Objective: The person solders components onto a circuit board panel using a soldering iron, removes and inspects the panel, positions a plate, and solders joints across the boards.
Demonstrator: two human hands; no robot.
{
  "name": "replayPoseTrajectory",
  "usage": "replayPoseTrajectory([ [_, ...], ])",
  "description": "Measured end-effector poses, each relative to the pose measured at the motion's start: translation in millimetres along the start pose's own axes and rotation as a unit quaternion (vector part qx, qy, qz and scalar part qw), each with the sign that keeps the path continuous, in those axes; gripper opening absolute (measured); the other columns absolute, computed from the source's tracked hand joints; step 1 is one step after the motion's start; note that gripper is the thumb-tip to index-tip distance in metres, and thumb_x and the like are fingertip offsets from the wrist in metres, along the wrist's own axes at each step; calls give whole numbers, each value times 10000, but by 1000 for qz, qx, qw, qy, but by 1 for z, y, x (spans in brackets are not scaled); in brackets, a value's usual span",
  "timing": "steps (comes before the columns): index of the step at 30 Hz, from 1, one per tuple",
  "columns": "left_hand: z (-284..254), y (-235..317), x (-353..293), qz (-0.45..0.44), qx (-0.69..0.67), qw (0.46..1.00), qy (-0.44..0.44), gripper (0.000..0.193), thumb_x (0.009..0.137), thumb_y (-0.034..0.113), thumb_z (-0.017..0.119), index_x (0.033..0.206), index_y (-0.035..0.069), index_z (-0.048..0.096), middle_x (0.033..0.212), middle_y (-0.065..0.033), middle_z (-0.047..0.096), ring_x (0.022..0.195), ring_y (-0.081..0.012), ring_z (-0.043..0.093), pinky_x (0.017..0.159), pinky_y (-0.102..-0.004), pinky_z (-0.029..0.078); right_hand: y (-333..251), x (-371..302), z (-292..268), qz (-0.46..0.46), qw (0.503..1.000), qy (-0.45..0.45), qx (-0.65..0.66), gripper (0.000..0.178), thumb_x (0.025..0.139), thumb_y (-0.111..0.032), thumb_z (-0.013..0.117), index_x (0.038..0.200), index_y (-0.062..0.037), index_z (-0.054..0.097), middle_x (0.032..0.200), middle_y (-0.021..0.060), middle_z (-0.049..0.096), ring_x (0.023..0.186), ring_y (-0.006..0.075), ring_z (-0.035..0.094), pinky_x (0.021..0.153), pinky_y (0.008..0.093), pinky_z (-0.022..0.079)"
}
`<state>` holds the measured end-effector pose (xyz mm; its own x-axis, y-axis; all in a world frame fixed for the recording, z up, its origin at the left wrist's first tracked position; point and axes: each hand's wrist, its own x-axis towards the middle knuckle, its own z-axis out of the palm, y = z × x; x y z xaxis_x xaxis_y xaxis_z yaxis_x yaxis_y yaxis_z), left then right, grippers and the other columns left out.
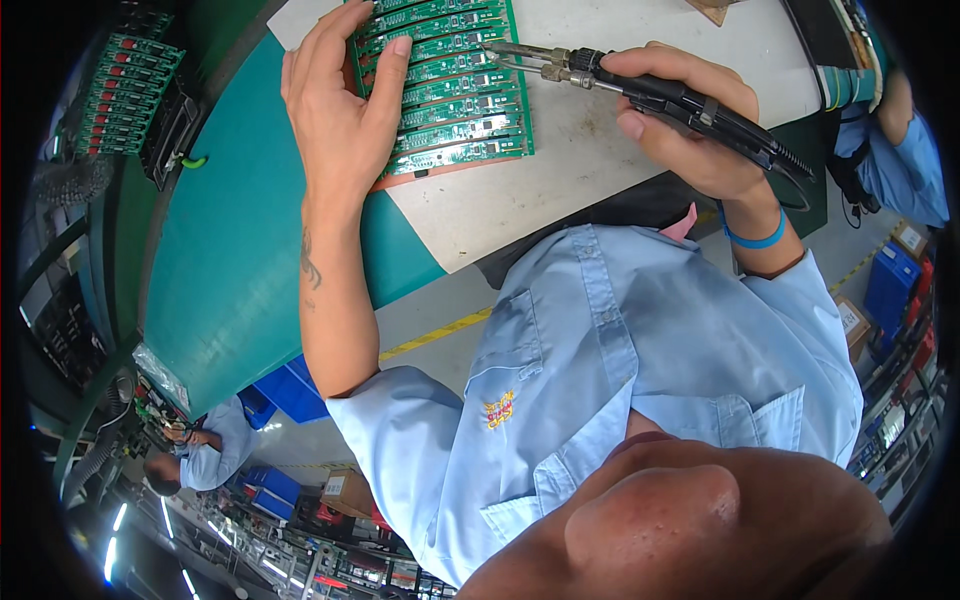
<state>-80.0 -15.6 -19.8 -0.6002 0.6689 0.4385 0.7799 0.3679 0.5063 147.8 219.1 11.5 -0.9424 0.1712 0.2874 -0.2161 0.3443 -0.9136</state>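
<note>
A green circuit board panel (465, 105), made of several narrow strips side by side, lies on a pale mat at the top middle. My left hand (340, 100) rests over its left edge, thumb stretched out on the strips and apart from the fingers. In my right hand (700, 120) is a pair of black-handled soldering tweezers (680, 105), with a cord running off the back. Their two metal arms point left, and the tips are at the strips near the panel's right side. Whether the tips touch a part is too small to tell.
The pale mat (580, 160) lies on a green table (230, 250) with a curved edge. At the far left, more circuit boards (125, 95) stand in a rack. Co-workers in blue shirts are at the right edge (900, 160) and lower left (215, 445). Blue bins (285, 390) sit below the table.
</note>
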Motion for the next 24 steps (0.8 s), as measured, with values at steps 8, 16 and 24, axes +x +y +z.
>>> replayPoseTrajectory([
  [8, -1, 2, 1, 7, 9, 1000, -3, 420, 1001, 237, 810, 1371, 59, 719, 1352, -128, 724, 1189, -274, 706, 1048, -375, 574, 5, -1, -2, -32, 999, -13, -7, 459, 815, 77, 754, 1274, 64, 728, 958, 121, 720, 770, 178, 638, 696, 255, 490],
  [16, -4, 9, 12, -74, -63, 995, -24, 471, 975, 153, 750, 1402, -19, 650, 1374, -200, 670, 1233, -341, 647, 1110, -433, 501, 1, 0, -5, -25, 1000, -4, -18, 459, 817, 61, 759, 1275, 71, 729, 949, 121, 728, 769, 178, 641, 704, 258, 497],
  [24, -8, 0, 25, -100, -59, 990, -77, 556, 984, 178, 723, 1478, -38, 586, 1415, -244, 634, 1238, -385, 637, 1113, -461, 483, -6, -31, -32, 43, 983, 166, -70, 501, 865, 27, 768, 1360, 59, 704, 1112, 167, 788, 930, 202, 737, 849, 254, 573],
])
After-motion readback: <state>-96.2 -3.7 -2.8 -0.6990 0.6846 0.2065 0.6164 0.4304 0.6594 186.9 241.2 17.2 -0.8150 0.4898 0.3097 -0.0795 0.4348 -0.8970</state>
